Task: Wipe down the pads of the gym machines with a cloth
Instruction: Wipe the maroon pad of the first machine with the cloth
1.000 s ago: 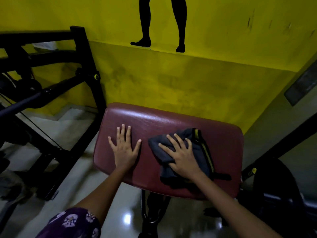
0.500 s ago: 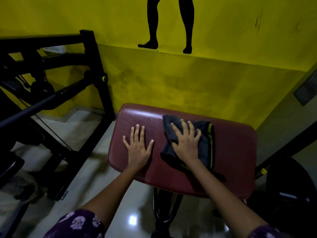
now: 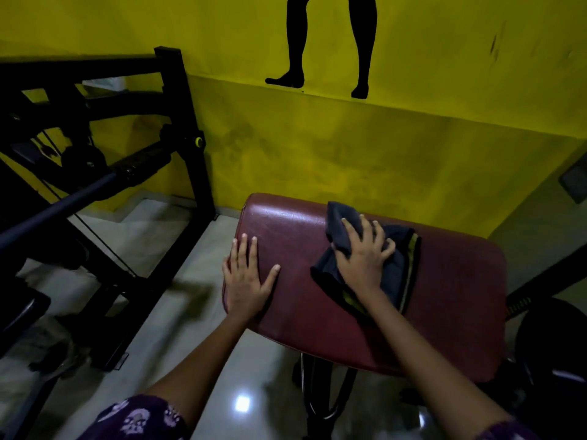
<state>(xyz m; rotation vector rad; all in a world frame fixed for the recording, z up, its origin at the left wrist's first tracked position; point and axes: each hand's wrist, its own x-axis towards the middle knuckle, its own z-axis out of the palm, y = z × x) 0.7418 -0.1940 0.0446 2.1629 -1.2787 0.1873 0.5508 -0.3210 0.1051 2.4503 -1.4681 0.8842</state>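
A dark red padded seat (image 3: 451,290) of a gym machine fills the lower right of the head view. My left hand (image 3: 244,277) lies flat on the pad's left edge, fingers straight and spread. My right hand (image 3: 362,258) presses a crumpled dark grey cloth (image 3: 397,271) with a yellow stripe onto the pad near its far edge, fingers spread over the fabric. Part of the cloth sticks out beyond my fingers toward the wall.
A black steel machine frame (image 3: 187,147) with a bar (image 3: 63,204) stands to the left. The yellow wall (image 3: 349,154) with a painted black leg silhouette is just behind the pad. Glossy pale floor tiles (image 3: 178,281) lie below. Dark equipment (image 3: 552,360) sits at the lower right.
My right hand has slid the cloth from the pad's near middle toward its far edge. My left hand has stayed flat on the left side of the pad.
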